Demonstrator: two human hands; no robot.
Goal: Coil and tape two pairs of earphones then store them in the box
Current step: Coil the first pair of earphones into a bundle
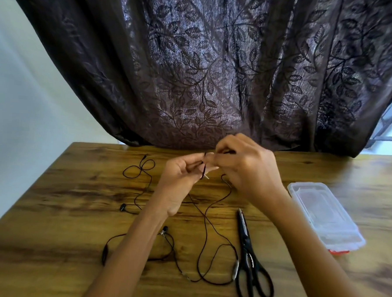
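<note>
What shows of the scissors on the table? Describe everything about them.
The scissors lie flat on the wooden table, blades closed, tip pointing away from the person, two black loop handles nearest. Blades look like dark metal, handles like plastic. They sit between the earphone cable and the clear plastic box; nobody holds them. The cable's inline piece lies right by one handle; whether it touches cannot be told.

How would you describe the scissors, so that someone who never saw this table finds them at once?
On the wooden table, look at the near right part, between the loose earphone cable and the clear plastic box. The scissors lie there closed, tips pointing away from the person. They alone have two big black handle loops and a long pointed blade.
</note>
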